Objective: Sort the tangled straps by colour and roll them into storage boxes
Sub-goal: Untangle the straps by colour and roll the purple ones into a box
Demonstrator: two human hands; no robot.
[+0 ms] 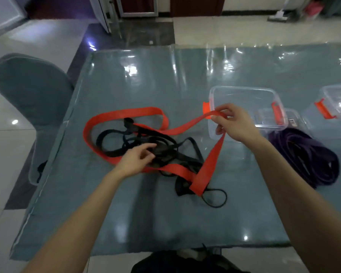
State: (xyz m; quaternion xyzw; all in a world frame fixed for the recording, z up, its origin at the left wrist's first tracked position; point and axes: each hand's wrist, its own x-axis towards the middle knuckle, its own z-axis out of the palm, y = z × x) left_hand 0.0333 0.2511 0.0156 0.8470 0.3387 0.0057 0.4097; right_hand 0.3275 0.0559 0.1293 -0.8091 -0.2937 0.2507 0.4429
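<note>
A wide red strap [126, 113] loops across the middle of the table, tangled with several thin black straps [163, 150]. My right hand [237, 123] is shut on a fold of the red strap, lifted just in front of a clear storage box [244, 95] with orange clips. From that fold one run drops to the table at the lower right. My left hand [135, 159] rests on the black tangle, fingers curled over it near a red run; whether it grips anything is unclear. A dark purple strap pile [307, 156] lies to the right.
A second clear box [339, 103] with an orange clip stands at the far right, a lid [295, 119] lying between the boxes. The table [146, 79] has a shiny plastic cover. A grey chair [30, 91] stands at the table's left edge.
</note>
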